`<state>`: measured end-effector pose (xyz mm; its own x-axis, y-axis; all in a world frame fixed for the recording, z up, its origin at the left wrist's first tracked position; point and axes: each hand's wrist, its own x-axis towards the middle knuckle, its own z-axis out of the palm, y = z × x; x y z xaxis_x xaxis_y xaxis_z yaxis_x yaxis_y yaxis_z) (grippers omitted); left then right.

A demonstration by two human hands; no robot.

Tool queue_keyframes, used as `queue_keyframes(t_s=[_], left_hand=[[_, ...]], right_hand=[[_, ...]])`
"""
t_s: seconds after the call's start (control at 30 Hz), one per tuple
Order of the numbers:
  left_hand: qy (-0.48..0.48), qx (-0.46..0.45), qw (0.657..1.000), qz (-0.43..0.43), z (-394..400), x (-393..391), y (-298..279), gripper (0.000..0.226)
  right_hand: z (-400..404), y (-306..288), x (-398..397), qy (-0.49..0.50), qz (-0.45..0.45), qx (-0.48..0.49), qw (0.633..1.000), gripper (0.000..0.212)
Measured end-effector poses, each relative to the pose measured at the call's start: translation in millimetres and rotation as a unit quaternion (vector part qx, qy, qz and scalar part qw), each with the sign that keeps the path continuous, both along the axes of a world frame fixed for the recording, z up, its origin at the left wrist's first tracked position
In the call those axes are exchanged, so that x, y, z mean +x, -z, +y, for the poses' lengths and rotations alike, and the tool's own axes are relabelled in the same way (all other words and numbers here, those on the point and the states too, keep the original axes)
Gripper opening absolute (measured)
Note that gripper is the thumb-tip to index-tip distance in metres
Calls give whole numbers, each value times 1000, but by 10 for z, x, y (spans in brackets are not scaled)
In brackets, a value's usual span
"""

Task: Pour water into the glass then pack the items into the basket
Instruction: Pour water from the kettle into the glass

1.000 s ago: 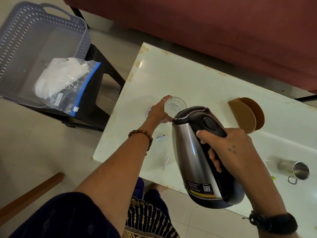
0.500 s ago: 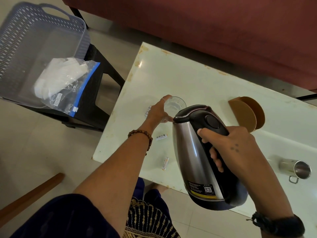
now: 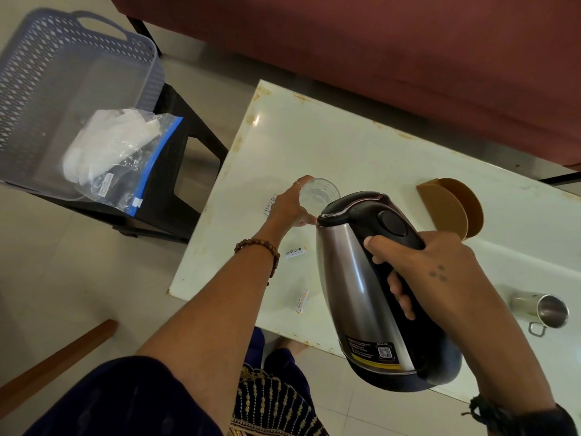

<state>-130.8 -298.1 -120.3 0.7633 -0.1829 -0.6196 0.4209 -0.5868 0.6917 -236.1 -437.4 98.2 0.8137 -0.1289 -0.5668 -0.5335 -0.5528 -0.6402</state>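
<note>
A clear glass [image 3: 320, 193] stands on the white table [image 3: 361, 152], and my left hand [image 3: 287, 207] is wrapped around its left side. My right hand [image 3: 430, 269] grips the black handle of a steel electric kettle [image 3: 355, 284], which is tilted with its spout right over the glass's near rim. A grey lattice basket [image 3: 72, 80] sits on a black stool at the left. A clear zip bag [image 3: 119, 158] with white contents hangs over the basket's near rim.
Small white batteries [image 3: 295, 252] [image 3: 302, 299] lie on the table near my left forearm. Brown round coasters in a holder [image 3: 452, 209] stand at the right. A steel mug [image 3: 547, 309] lies on its side at the far right. A red sofa runs behind the table.
The kettle and my right hand have shifted slightly right and tipped a little more toward the glass. My left hand has stayed on the glass.
</note>
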Motion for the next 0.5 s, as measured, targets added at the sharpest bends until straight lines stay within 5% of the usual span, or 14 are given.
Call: queue_keyframes(t_s=[0.3,0.5], left_hand=[[9,9,1000,3,6,2,-13,91],[8,9,1000,3,8,5,-7,92]], right_hand=[[54,-60,152,113,144,70,981,24],[73,-85,116,77,89,36,992,28]])
